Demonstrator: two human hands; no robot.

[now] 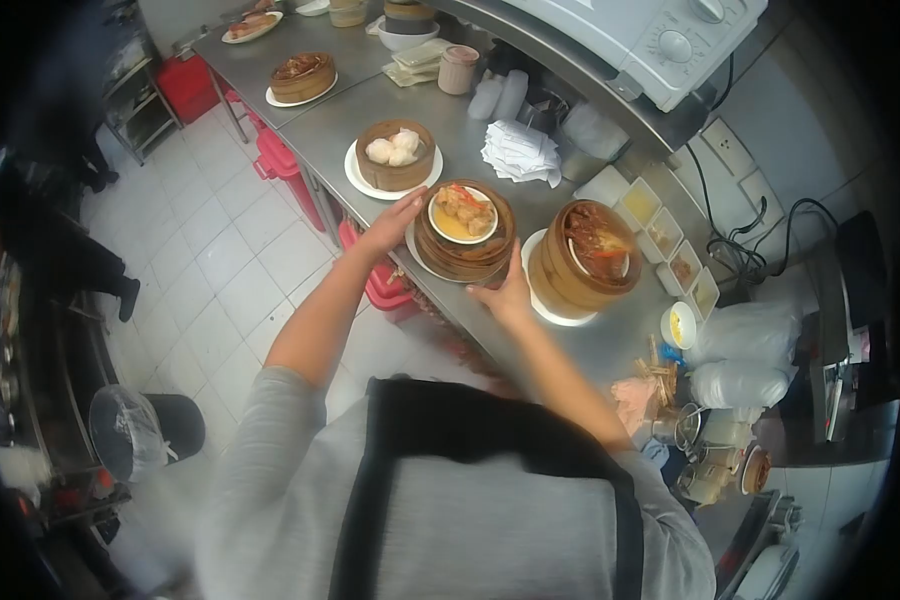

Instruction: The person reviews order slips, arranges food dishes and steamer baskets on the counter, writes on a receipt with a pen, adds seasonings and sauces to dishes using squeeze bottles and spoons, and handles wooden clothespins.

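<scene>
Both my hands hold a bamboo steamer [480, 262] from its two sides, over a white plate on the steel counter. In the steamer a small dish of food [463, 213] shows orange sauce and red strips. My left hand [398, 222] is at the steamer's left rim, my right hand [507, 292] at its lower right side. To the left, a steamer with white dumplings [394, 148] sits on a white plate [360, 178]. On the right, a taller steamer [560, 280] with dark sauced food [600, 240] stands on another plate.
The steel counter [315, 135] holds another steamer [303, 78], stacked papers [521, 152], a pink cup [458, 70] and sauce containers [660, 235]. A white appliance [660, 40] stands above. Red bins [282, 160] are below the counter; a bin [135, 430] and a person [70, 245] are left.
</scene>
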